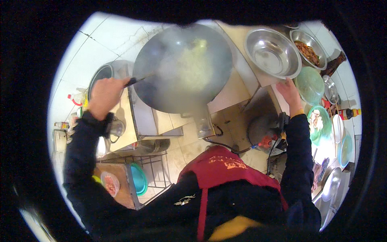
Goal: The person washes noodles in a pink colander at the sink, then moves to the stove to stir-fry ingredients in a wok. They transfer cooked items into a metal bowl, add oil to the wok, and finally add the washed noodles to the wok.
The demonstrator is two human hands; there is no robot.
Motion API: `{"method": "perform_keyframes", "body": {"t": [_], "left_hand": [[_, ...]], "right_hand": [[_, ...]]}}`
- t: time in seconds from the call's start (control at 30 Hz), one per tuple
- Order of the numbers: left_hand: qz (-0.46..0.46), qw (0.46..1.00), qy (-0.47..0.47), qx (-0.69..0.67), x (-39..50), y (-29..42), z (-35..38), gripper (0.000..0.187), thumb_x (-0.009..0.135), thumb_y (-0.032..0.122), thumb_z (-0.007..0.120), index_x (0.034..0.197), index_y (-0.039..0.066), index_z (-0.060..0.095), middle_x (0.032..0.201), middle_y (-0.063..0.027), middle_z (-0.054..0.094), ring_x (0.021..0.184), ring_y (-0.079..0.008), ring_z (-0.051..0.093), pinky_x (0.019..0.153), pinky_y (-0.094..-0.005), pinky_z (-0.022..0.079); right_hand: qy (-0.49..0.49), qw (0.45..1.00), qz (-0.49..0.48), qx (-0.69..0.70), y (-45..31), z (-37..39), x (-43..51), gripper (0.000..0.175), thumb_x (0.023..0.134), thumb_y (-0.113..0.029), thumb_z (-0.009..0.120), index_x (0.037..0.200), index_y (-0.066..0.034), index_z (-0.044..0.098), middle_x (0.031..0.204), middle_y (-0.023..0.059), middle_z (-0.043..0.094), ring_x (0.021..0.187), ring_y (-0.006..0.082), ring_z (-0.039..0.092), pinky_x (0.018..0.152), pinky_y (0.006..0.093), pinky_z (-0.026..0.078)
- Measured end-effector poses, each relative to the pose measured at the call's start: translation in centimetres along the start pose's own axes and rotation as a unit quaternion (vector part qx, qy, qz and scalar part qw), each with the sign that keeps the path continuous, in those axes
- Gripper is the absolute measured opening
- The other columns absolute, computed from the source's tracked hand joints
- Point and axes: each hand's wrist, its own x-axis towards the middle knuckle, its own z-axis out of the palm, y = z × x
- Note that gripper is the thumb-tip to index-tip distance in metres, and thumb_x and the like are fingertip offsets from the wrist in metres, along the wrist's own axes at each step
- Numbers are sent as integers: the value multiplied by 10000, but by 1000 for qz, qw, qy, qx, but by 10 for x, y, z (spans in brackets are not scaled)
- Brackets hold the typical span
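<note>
Steam rises from a large wok (145, 93) in front of me, with pale yellowish food (195, 68) in its middle. My left hand (105, 95) is closed around the dark handle of a cooking utensil (131, 81), whose metal shaft reaches over the left part of the wok; its far end is lost in the steam. To the right of the wok, my right hand (287, 89) touches the near rim of a big stainless steel basin (272, 54). The basin holds no food that I can see. Whether the fingers grip the rim is not clear.
Beyond the big basin lies a metal bowl of brown food (308, 53). Green plastic baskets (309, 85), a soy-coloured bottle (347, 114) and a metal basin (331, 184) line the right side. A gas cylinder (263, 130) with a hose stands below. Seasoning bottles (79, 99) are at left.
</note>
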Motion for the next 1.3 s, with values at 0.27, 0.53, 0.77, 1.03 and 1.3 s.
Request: {"method": "perform_keyframes", "body": {"t": [0.27,0.53,0.77,1.03,1.3], "left_hand": [[25,960,-206,-187,33,-3,-14,319,700,95,600,1010,111,674,845,-112,664,746,-308,639,638,-406,501],[-47,997,-50,44,23,65,-43,495,795,48,568,1264,203,546,756,-137,635,714,-274,655,587,-379,509],[-46,969,-201,-140,6,4,-87,293,690,78,650,977,94,705,836,-132,671,787,-304,639,698,-395,499],[-159,674,-350,-631,28,49,9,513,826,87,610,1328,86,504,602,35,477,438,-49,399,377,-224,304],[-290,385,-189,-856,11,122,63,518,908,166,553,1397,124,385,643,30,431,429,-37,323,362,-197,237]], "right_hand": [[-34,998,41,30,10,6,58,379,900,-186,574,1198,20,463,1222,207,509,1133,350,499,965,497,458],[0,1000,9,11,21,13,68,271,828,-39,524,1080,57,498,1073,177,559,977,336,583,792,477,555],[16,972,-150,-182,0,31,-9,383,781,-93,583,1114,72,490,1096,154,550,975,296,576,711,423,567],[59,779,-391,-487,-17,-9,-92,545,843,-28,541,1339,81,344,1205,188,554,1033,236,574,866,306,461],[-5,678,-496,-542,-11,10,-140,709,821,92,487,1458,-35,204,1369,263,424,1249,317,463,984,331,395]]}}
